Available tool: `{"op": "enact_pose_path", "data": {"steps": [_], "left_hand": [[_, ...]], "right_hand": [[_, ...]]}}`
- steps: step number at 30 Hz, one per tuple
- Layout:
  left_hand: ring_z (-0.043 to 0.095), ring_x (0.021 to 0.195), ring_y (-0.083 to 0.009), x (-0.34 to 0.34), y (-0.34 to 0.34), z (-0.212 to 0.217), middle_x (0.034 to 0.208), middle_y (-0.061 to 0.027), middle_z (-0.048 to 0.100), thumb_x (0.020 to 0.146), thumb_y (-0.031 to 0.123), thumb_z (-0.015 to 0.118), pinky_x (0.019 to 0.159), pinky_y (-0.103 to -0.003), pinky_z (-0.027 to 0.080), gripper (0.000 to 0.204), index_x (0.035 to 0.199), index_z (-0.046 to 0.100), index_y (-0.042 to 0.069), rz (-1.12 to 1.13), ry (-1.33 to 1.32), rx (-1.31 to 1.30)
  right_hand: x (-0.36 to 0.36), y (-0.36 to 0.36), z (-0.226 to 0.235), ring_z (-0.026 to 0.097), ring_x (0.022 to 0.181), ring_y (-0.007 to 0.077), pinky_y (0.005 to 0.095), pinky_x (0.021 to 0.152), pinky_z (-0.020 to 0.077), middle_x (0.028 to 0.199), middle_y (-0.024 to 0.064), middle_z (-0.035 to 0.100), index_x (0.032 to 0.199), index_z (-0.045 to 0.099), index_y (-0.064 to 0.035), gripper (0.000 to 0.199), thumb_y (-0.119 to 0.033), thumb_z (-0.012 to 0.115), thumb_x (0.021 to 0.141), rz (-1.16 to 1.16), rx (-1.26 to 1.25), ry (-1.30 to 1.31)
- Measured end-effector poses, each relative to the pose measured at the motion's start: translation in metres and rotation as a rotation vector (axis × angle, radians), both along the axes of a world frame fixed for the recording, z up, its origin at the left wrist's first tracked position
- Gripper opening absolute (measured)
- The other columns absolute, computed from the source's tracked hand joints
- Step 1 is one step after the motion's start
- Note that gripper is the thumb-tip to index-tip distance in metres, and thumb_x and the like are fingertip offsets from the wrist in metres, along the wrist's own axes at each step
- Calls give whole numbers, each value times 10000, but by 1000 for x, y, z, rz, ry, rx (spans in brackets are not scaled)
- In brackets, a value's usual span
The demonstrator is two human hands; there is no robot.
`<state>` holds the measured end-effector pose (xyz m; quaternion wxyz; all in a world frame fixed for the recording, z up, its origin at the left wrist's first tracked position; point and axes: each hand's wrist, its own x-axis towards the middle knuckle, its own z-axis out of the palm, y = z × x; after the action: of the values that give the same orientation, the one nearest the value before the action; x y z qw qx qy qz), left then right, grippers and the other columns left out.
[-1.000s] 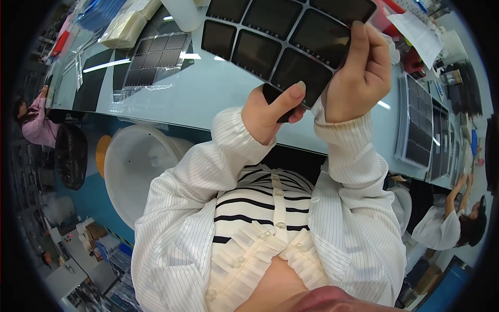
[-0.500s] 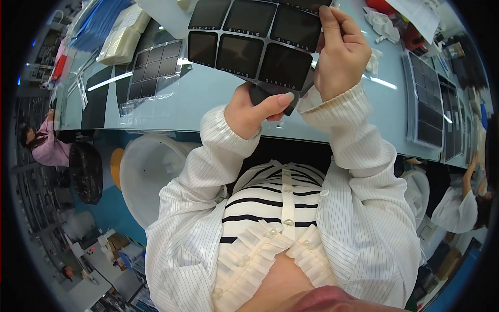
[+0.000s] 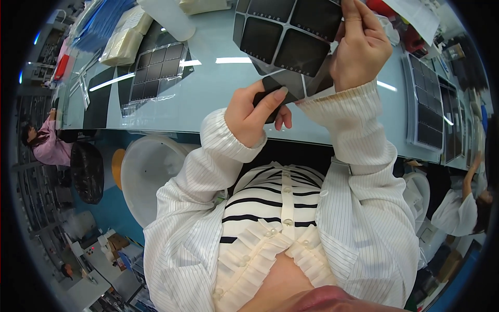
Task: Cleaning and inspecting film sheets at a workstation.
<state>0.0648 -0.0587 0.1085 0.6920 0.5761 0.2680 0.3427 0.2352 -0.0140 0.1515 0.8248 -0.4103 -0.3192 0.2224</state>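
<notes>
My right hand (image 3: 361, 52) pinches the upper right edge of a clear sheet bearing dark rounded panels (image 3: 302, 52), held tilted above the table. My left hand (image 3: 252, 112) is lower and to the left, its thumb pressed on a dark, partly see-through flat piece (image 3: 293, 82) under the sheet's lower edge. Whether that piece is joined to the panel sheet, I cannot tell. The top of the panel sheet runs out of view. A similar sheet of dark panels (image 3: 157, 67) lies on the table at the left.
The glass-topped table (image 3: 208, 104) has stacked panel sheets (image 3: 429, 99) at its right. Yellowish packets (image 3: 122, 47) and blue sheets (image 3: 96, 26) lie at the far left. A white bin (image 3: 153, 177) stands below the front edge. People sit at both sides.
The panel sheet and my right hand have moved to the right. My left hand has shifted slightly down, and more of the dark see-through piece shows between my hands.
</notes>
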Motion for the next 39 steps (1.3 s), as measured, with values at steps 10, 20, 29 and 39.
{"op": "enact_pose_path", "data": {"steps": [10, 20, 29, 39], "left_hand": [[627, 726, -276, -39, -6, -23, 1064, -234, 573, 922, 158, 425, 626, -313, 524, 321, 1156, 448, -60, -82, -80, -356], [537, 973, -377, -47, 32, -52, 1068, -222, 533, 749, 27, 435, 754, -490, 530, 463, 1212, 440, 2, 92, -355, -357], [503, 514, -152, -52, 18, -9, 842, -139, 565, 938, 434, 328, 415, -227, 394, 493, 868, 545, -3, 60, -384, 210], [477, 489, -139, -67, 11, 14, 742, -145, 557, 909, 162, 451, 411, -225, 385, 283, 660, 421, 30, 175, -164, 24]], "right_hand": [[74, -4, 61, 547, 687, 72, 191, 636, 428, 793, 6, 629, 924, 661, 3, 183, -158, 634, 840, -500, 128, -207], [29, -37, 82, 609, 652, 87, 184, 585, 477, 786, 37, 657, 941, 652, -24, 155, -145, 592, 864, 11, 163, -160], [51, -16, 53, 598, 641, 98, 195, 585, 471, 793, 34, 653, 914, 648, -28, 141, -148, 611, 850, 495, 181, 395], [72, -11, 60, 572, 591, 52, 155, 503, 432, 840, 26, 661, 997, 633, -41, 162, -128, 569, 877, 250, 153, -221]]}}
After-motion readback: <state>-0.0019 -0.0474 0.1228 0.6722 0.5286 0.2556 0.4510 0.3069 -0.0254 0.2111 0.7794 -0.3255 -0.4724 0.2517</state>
